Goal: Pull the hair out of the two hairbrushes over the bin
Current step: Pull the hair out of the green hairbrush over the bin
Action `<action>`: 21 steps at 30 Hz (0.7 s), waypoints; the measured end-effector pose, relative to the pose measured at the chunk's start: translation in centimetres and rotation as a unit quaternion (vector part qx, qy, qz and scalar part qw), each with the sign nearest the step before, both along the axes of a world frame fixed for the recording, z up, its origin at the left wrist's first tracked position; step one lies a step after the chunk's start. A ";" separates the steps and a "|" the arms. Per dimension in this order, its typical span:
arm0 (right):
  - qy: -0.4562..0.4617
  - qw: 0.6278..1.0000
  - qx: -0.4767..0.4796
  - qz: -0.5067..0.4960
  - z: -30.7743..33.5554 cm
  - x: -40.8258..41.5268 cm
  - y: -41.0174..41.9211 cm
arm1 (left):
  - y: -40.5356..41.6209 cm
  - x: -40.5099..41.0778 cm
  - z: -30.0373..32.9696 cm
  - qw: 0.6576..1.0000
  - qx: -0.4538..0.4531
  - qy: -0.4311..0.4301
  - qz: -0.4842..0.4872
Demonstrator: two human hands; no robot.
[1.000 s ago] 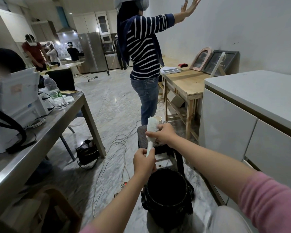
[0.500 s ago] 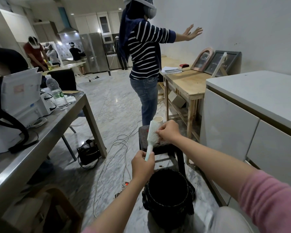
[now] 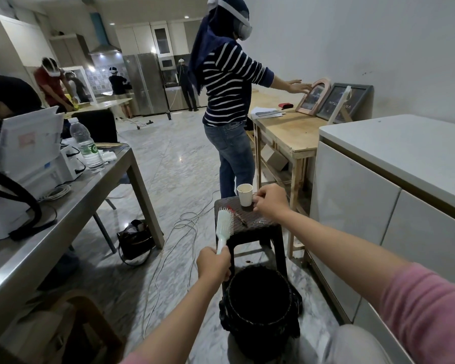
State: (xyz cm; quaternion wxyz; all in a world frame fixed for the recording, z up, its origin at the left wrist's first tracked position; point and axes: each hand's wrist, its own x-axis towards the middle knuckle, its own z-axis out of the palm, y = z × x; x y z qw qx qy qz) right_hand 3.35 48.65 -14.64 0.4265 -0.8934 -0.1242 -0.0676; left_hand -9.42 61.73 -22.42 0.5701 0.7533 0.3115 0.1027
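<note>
My left hand (image 3: 212,264) grips the handle of a mint-green hairbrush (image 3: 225,222), held upright with its bristles facing right, just above and left of the black bin (image 3: 259,298) on the floor. My right hand (image 3: 271,199) is off the brush, over the dark stool (image 3: 258,225). Its fingers are pinched together beside a paper cup (image 3: 244,194), and I see nothing between them. A red-edged object (image 3: 230,209) peeks out behind the brush head on the stool; I cannot tell what it is. A thin dark stick (image 3: 241,219) lies next to it.
A person in a striped top (image 3: 227,101) stands just beyond the stool, reaching to frames on a wooden table (image 3: 286,132). White cabinets (image 3: 365,206) line the right. A steel table (image 3: 63,206) with a water bottle is on the left. Cables (image 3: 174,232) and a bag (image 3: 135,241) lie on the floor.
My right hand has left the brush head and moved right to the paper cup. The brush has tilted left and lower. The striped person lowered an arm to the frames.
</note>
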 end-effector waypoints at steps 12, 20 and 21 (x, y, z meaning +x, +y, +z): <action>0.106 0.969 0.173 -0.139 -1.4 0.8 -0.6 | -0.3 -0.2 0.9 0.991 -0.129 -0.022 -0.026; 0.121 0.989 0.075 0.033 -1.4 0.6 0.0 | -0.3 -0.4 1.2 0.993 -0.097 -0.029 -0.064; 0.119 0.988 0.077 0.064 -1.3 0.5 0.0 | -0.4 -0.4 1.2 0.994 -0.085 -0.027 -0.069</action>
